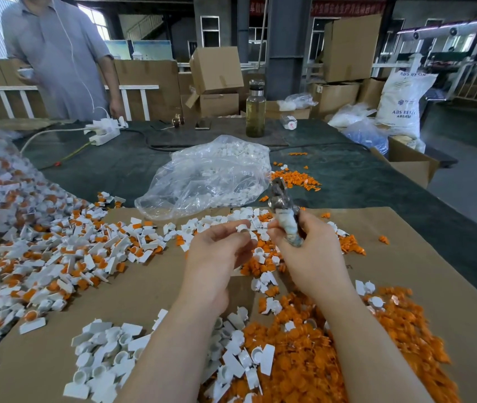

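My left hand (217,251) pinches a small white plastic part (243,228) between thumb and fingertips, raised above the cardboard sheet (150,289). My right hand (307,251) grips the wrapped handle of a metal tool (279,199) whose head points up and away. The two hands are close together, nearly touching. Loose white parts (106,353) lie in front of my left forearm. Orange caps (304,359) are heaped under my right forearm. At the left spreads a pile of white pieces fitted with orange caps (45,257).
A clear plastic bag of white parts (211,175) lies behind my hands on the dark table (100,167). More orange caps (298,178) lie to its right. A glass bottle (255,112), a power strip (103,132), cardboard boxes and a standing person (57,53) are at the far side.
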